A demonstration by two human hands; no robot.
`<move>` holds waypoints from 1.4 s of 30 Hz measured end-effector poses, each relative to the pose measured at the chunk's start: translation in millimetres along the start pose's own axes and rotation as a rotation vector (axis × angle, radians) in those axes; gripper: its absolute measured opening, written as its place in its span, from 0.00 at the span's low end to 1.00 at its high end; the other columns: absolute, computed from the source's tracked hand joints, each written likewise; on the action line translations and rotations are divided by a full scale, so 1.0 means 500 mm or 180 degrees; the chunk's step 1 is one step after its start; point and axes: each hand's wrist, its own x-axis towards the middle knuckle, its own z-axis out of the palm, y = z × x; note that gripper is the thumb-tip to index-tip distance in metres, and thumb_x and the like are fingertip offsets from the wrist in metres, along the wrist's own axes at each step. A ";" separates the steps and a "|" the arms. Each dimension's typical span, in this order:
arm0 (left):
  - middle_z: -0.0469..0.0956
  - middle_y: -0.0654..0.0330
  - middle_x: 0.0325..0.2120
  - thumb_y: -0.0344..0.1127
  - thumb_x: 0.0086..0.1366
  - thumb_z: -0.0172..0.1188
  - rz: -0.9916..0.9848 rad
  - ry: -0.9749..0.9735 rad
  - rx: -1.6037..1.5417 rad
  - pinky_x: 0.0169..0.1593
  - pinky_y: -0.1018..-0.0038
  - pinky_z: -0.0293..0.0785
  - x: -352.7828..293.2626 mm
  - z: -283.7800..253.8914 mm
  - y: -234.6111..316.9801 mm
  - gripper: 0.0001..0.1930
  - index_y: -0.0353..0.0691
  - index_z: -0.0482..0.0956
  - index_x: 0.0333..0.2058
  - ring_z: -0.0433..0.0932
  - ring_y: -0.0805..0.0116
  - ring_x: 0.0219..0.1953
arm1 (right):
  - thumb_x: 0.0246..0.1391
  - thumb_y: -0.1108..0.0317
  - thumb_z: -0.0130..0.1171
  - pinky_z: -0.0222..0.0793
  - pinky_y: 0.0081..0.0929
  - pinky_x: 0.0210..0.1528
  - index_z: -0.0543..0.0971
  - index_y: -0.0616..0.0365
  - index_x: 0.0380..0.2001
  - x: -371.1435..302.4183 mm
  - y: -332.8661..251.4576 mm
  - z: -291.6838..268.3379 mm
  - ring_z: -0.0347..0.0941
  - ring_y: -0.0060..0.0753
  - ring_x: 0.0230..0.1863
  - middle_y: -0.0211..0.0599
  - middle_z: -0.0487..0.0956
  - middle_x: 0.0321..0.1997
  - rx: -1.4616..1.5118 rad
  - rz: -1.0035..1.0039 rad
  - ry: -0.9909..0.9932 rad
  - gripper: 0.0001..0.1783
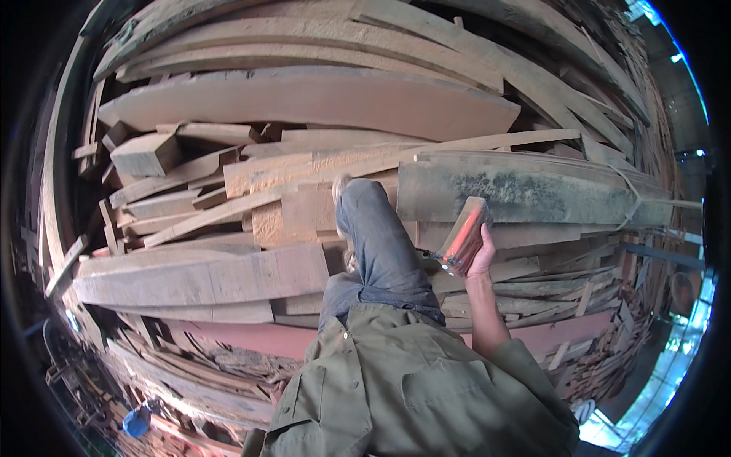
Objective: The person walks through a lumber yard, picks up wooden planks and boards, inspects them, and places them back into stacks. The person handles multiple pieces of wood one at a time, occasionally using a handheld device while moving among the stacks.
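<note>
Planks (304,99) in dusty heaps, daylight (681,346) beyond, right hand (480,260) around a red-orange object (463,238) (left hand (278,391): grip unclear)

From the wearer's head, the left one of two wide fisheye cameras is looking steeply down and forward over the wearer's own body. The green shirt (426,385) is filling the lower middle close to the lens, the trousers (384,244) are showing farther off at the centre, and long timbers (312,99) are spreading around and beyond, bowing toward the dark round rim.
</note>
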 end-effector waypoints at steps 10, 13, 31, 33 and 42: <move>0.62 0.67 0.15 0.49 0.62 0.48 0.1056 0.0088 -0.0831 0.20 0.77 0.60 0.190 0.087 0.351 0.18 0.41 0.70 0.22 0.62 0.77 0.18 | 0.53 0.46 0.51 0.69 0.36 0.49 0.71 0.55 0.50 0.211 -0.068 0.025 0.71 0.37 0.46 0.36 0.75 0.46 0.0216 -0.0460 0.0235 0.28; 0.76 0.54 0.42 0.53 0.62 0.50 0.0667 0.0151 -0.0512 0.37 0.67 0.75 0.237 0.054 0.562 0.29 0.37 0.67 0.54 0.76 0.57 0.38 | 0.55 0.48 0.49 0.66 0.38 0.52 0.69 0.54 0.52 0.295 -0.111 0.031 0.69 0.37 0.50 0.35 0.73 0.50 0.0292 -0.0557 0.0308 0.27; 0.76 0.56 0.39 0.53 0.61 0.54 -0.0190 0.0160 0.1281 0.40 0.71 0.70 0.076 -0.022 1.247 0.30 0.35 0.68 0.54 0.74 0.67 0.41 | 0.55 0.42 0.48 0.65 0.38 0.53 0.64 0.54 0.56 0.732 -0.340 0.177 0.67 0.37 0.52 0.36 0.70 0.52 0.0161 -0.0039 0.1387 0.33; 0.77 0.57 0.38 0.50 0.62 0.54 -0.0222 0.0148 0.1416 0.37 0.69 0.71 0.064 -0.023 1.274 0.25 0.35 0.72 0.49 0.75 0.69 0.41 | 0.55 0.42 0.48 0.64 0.38 0.54 0.64 0.54 0.57 0.756 -0.352 0.204 0.67 0.38 0.53 0.37 0.69 0.53 0.0215 -0.0016 0.1455 0.34; 0.73 0.66 0.25 0.49 0.62 0.54 0.0041 0.0066 0.1337 0.29 0.75 0.66 0.276 0.006 1.617 0.18 0.38 0.77 0.36 0.70 0.75 0.27 | 0.56 0.48 0.50 0.62 0.34 0.56 0.67 0.56 0.54 0.903 -0.378 0.357 0.67 0.34 0.54 0.37 0.72 0.52 0.0672 -0.0265 0.1627 0.29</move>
